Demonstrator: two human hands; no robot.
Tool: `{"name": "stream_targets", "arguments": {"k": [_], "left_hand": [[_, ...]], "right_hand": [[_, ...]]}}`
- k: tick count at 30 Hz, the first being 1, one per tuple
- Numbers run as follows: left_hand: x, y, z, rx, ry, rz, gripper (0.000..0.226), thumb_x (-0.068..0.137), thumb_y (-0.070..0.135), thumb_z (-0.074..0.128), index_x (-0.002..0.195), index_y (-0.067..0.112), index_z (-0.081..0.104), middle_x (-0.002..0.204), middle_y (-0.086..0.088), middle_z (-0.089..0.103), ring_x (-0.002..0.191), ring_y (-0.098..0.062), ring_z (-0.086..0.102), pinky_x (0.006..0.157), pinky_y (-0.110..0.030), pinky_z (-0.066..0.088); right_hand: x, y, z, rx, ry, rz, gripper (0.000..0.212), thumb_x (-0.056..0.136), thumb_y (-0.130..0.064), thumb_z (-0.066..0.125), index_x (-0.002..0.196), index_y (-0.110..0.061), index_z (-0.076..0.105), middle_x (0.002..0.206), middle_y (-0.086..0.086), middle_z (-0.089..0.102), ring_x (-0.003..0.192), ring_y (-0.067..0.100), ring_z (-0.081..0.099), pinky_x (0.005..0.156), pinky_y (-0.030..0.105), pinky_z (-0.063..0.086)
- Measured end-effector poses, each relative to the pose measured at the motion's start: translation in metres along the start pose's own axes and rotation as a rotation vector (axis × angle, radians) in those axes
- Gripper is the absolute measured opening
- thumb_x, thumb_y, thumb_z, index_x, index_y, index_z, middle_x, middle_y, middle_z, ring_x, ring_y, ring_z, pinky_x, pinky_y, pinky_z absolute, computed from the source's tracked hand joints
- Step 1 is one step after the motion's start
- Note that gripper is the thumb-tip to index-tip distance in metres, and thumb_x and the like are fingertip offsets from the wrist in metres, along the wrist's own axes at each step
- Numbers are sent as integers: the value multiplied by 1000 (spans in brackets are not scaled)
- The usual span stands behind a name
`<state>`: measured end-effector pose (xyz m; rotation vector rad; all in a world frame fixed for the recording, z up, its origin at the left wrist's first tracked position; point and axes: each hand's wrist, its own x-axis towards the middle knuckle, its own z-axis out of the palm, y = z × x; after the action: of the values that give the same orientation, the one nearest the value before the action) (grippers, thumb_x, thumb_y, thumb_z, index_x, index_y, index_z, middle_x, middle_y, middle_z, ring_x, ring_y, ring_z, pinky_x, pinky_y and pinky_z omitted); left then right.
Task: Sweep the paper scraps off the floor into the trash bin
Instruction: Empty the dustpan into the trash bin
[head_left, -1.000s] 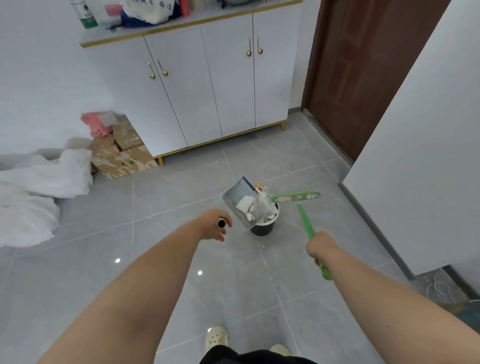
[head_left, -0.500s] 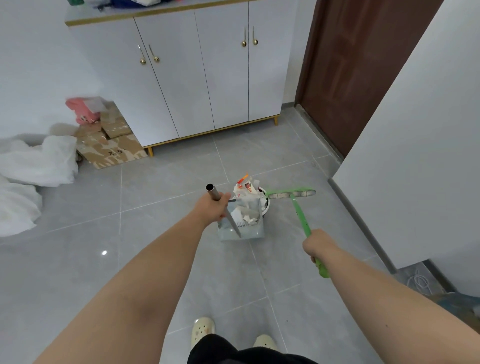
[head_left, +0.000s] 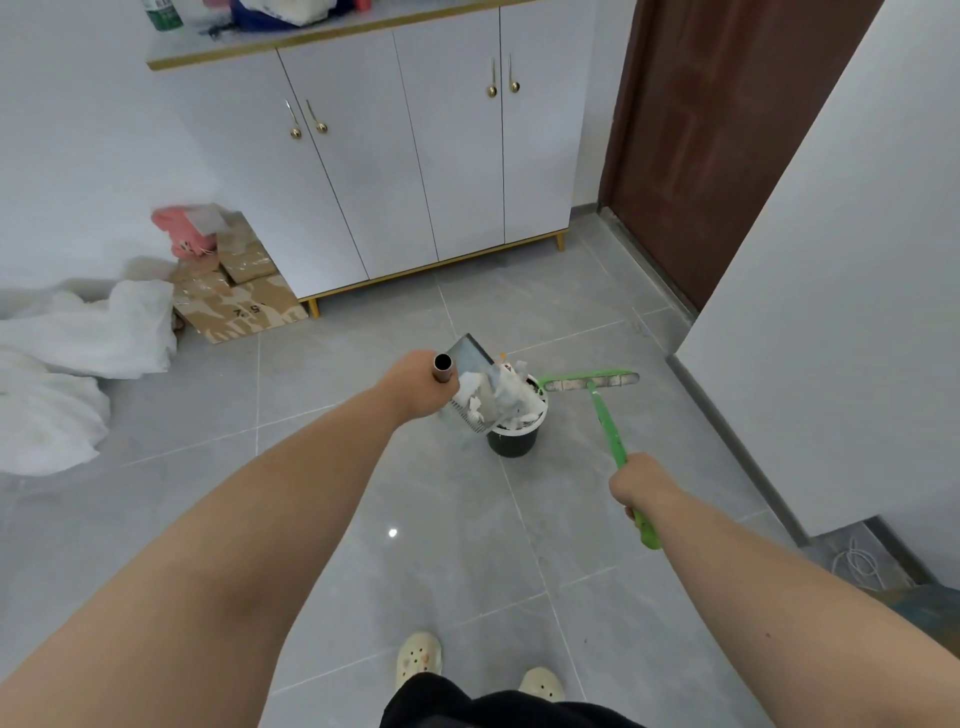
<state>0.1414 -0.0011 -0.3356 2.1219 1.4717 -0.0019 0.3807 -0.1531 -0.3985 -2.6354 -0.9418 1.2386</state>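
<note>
Underfoot, glossy grey floor tiles (head_left: 447, 519), white cabinet (head_left: 395, 156)

Both bare arms reach forward. The left hand (head_left: 423, 387) is just left of the trash bin (head_left: 514, 441), fingers wrapped round the dustpan handle (head_left: 443, 367) — the right hand (head_left: 636, 480) is nearer than the bin and to its right, gripping the broom handle (head_left: 605, 415).

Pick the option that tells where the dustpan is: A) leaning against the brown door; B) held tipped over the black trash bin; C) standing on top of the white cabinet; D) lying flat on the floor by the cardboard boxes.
B: the left hand grips the dustpan by its metal handle and holds it tilted above the trash bin, with paper scraps at its lower edge.
</note>
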Motion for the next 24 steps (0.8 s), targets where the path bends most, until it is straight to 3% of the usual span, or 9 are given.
{"name": "stream_targets", "arguments": {"k": [3, 5, 7, 10, 13, 24], "left_hand": [[-4, 5, 1, 219, 2, 135, 29, 90, 21, 42, 74, 2, 56, 76, -16, 59, 71, -26, 51, 67, -38, 43], [-10, 10, 4, 323, -6, 234, 21, 91, 16, 44, 73, 10, 53, 75, -11, 58, 71, -24, 49, 65, -33, 37], [-15, 13, 7, 439, -53, 308, 15, 90, 14, 45, 80, 12, 57, 82, -9, 61, 74, -23, 49, 66, -27, 33], [-22, 15, 13, 682, -162, 373, 19, 92, 15, 44, 98, 9, 60, 96, -9, 65, 88, -27, 57, 69, -28, 34], [-29, 18, 23, 892, -245, 439, 18, 91, 12, 46, 103, 10, 59, 102, -9, 64, 98, -28, 59, 71, -29, 35], [-34, 11, 68, 1091, -377, 550, 19, 92, 4, 46, 103, 9, 60, 104, -9, 64, 97, -29, 62, 79, -35, 47]], "right_hand": [[-2, 0, -1, -3, 2, -2, 9, 91, -1, 40, 95, 1, 48, 62, 13, 49, 45, 21, 48, 43, 23, 36], [-4, 1, -2, -13, 5, 1, 8, 91, -1, 40, 95, 0, 47, 63, 12, 49, 46, 21, 48, 42, 23, 35], [-4, 2, -1, -27, 6, 10, 7, 91, -1, 40, 95, -1, 46, 64, 12, 49, 46, 20, 48, 41, 23, 35], [-5, 4, 0, -37, 0, 14, 7, 92, -1, 40, 95, 0, 46, 63, 12, 49, 47, 20, 49, 41, 24, 35], [-6, 7, 2, -41, -19, 17, 6, 93, -2, 40, 95, 0, 45, 65, 12, 49, 47, 20, 49, 41, 25, 36], [-11, -5, 32, -32, -67, 21, 5, 94, -2, 38, 96, 0, 43, 63, 12, 47, 46, 19, 47, 40, 26, 35]]}}
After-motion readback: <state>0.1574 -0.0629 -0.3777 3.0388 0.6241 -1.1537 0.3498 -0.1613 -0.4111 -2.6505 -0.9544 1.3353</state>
